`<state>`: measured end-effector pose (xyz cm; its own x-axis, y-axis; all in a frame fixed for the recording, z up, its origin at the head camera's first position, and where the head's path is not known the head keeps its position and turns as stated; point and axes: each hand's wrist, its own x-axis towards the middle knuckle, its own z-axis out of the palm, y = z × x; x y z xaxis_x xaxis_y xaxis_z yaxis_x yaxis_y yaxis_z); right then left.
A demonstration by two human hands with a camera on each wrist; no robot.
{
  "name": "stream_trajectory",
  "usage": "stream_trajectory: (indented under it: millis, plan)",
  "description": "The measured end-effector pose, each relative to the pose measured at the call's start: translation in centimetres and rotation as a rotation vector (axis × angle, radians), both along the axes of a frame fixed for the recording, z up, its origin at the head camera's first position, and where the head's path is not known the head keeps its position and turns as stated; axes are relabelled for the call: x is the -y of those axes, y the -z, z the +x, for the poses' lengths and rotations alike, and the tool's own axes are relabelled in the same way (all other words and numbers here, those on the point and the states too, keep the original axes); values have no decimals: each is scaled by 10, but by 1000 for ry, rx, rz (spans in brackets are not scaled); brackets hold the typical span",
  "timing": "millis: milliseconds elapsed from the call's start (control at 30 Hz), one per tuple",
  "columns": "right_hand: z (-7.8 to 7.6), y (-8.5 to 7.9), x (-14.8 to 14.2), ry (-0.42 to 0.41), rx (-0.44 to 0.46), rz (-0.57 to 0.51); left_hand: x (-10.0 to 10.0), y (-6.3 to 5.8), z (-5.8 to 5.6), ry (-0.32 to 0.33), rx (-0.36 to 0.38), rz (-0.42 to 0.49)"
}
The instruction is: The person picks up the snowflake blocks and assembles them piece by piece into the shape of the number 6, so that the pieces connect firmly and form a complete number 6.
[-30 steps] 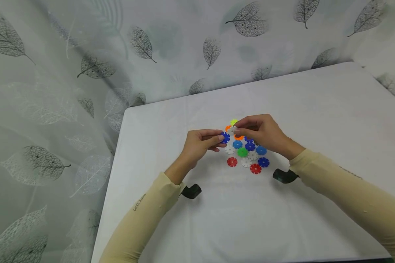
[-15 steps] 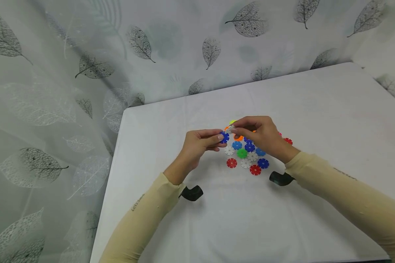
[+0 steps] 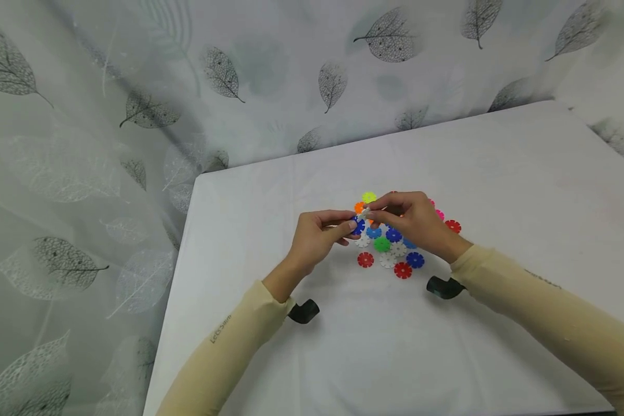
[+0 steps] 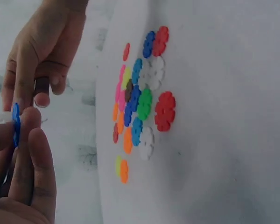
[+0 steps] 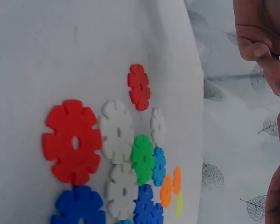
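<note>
My left hand (image 3: pixel 314 240) pinches a dark blue notched plastic disc (image 3: pixel 359 226) between thumb and fingers, above the table. My right hand (image 3: pixel 416 219) pinches a white notched disc (image 3: pixel 364 214) at its fingertips. The white disc is tilted nearly edge-on and meets the upper edge of the blue one in the head view. From the left wrist, the blue disc (image 4: pixel 16 125) shows edge-on, with the white piece mostly hidden behind the fingers. Only a sliver of blue shows at the right edge of the right wrist view.
Several loose notched discs lie below the hands on the white-covered table (image 3: pixel 369 346), among them a red disc (image 3: pixel 403 270), a green disc (image 3: pixel 382 244) and a yellow disc (image 3: pixel 369 198). Dark curved wrist pieces (image 3: pixel 304 312) stick out from the sleeves. A leaf-patterned curtain (image 3: pixel 270 75) hangs behind.
The white disc has turned from nearly face-on to edge-on and come against the blue disc. My right hand has shifted slightly left; the left hand keeps its hold.
</note>
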<state>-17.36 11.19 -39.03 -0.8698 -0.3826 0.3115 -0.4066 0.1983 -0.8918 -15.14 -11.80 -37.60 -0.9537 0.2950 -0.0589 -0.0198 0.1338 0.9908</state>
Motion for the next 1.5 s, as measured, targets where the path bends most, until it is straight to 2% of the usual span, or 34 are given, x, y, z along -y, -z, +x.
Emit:
stream_trajectory:
  millis: [100,200,333,433,533,600,733,867,1000,1133,1233,1333,1400,1500]
  plan:
    - [0,4,-1,-23,4,-36,0,2,4,5,-63,-41]
    - [-1,6,-2,-29,-13,-70,-2,0,4,3,-54,-21]
    - [-1,5,-2,-58,-10,-82,-5,-2,1,9,48,36]
    - [0,3,-1,-76,-22,-38,-5,-2,-1,31,140,68]
    - [2,2,0,-61,-57,14,-6,0,-1,52,195,89]
    - [3,2,0,-40,-76,38,-6,1,0,50,209,89]
    - [3,4,-3,33,-110,65,-6,1,0,4,198,52]
    - [-2,3,-14,147,-113,-9,-4,4,-1,-72,195,10]
    - [-9,0,-28,251,-81,-108,0,7,-2,-154,215,22]
    - [-17,-3,-43,324,-39,-106,4,10,-5,-213,211,33]
    - [-20,-4,-52,378,23,-30,6,10,-6,-247,201,25]
    - [-20,-3,-58,419,128,110,8,11,-7,-280,197,1]
    - [-20,-1,-62,416,207,224,8,12,-8,-299,199,-11]
    - [-21,7,-65,362,309,393,9,13,-8,-313,207,-22]
